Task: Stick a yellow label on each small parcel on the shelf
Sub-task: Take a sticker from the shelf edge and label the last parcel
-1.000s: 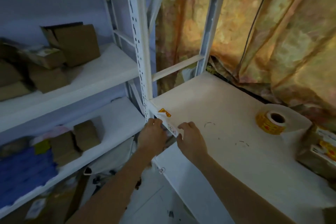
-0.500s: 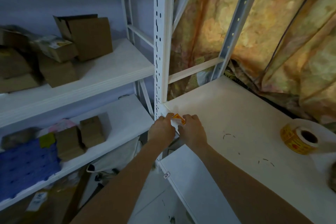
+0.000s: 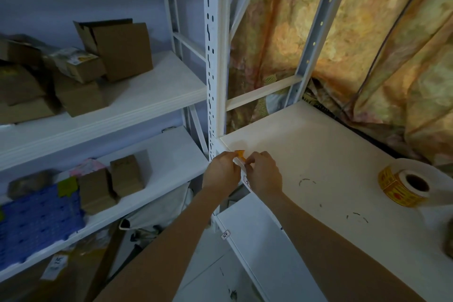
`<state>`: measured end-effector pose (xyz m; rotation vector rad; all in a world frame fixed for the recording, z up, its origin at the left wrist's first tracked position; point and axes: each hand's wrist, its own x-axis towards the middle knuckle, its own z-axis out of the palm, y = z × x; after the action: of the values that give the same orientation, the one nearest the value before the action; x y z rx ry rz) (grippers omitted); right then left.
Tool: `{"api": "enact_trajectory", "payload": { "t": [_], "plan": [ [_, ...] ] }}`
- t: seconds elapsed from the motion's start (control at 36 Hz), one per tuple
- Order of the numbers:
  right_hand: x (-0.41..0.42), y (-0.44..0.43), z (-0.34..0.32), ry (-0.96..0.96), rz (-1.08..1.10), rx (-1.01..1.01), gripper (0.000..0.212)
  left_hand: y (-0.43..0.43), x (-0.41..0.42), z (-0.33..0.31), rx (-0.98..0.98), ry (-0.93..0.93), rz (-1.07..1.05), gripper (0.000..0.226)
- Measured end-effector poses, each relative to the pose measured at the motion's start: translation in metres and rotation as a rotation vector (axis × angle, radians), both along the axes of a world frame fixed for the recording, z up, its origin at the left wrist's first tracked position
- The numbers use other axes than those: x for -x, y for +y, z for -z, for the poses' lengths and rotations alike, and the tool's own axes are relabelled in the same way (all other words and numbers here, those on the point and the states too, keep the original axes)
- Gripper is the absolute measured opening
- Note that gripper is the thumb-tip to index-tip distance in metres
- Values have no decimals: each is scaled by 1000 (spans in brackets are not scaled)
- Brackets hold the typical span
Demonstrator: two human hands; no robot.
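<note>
A small yellow label [image 3: 240,154] on a strip of white backing paper [image 3: 245,179] sits between my two hands at the front left corner of the right-hand shelf [image 3: 318,154]. My left hand [image 3: 221,171] and my right hand [image 3: 263,173] both pinch the strip close to the label. A roll of yellow labels [image 3: 402,187] lies on the same shelf at the far right. Small cardboard parcels [image 3: 126,173] stand on the lower left shelf, and more parcels [image 3: 78,95] are stacked on the upper left shelf.
A white perforated upright post [image 3: 215,56] divides the two shelf units. A blue crate [image 3: 36,223] fills the lower left shelf's end. A patterned curtain [image 3: 355,32] hangs behind the right shelf. A lower white shelf [image 3: 264,252] lies under my arms.
My hands have drawn closer together around the label strip, and the yellow label now lifts up between my fingers. The view has shifted left, pushing the label roll toward the right edge.
</note>
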<state>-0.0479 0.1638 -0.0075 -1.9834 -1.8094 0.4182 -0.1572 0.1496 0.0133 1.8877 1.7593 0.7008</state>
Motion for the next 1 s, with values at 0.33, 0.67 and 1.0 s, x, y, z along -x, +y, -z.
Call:
{"api": "enact_trajectory", "payload": {
  "t": [0.33, 0.67, 1.0],
  "plan": [
    [-49, -31, -25, 130, 82, -94, 10, -13, -49, -22, -72, -199, -28, 26],
    [-137, -102, -61, 554, 179, 48, 23, -48, -135, -40, -2, -506, -10, 9],
    [-212, -181, -77, 1095, 541, 46, 13, -118, -214, -45, 80, -610, 197, 18]
  ]
}}
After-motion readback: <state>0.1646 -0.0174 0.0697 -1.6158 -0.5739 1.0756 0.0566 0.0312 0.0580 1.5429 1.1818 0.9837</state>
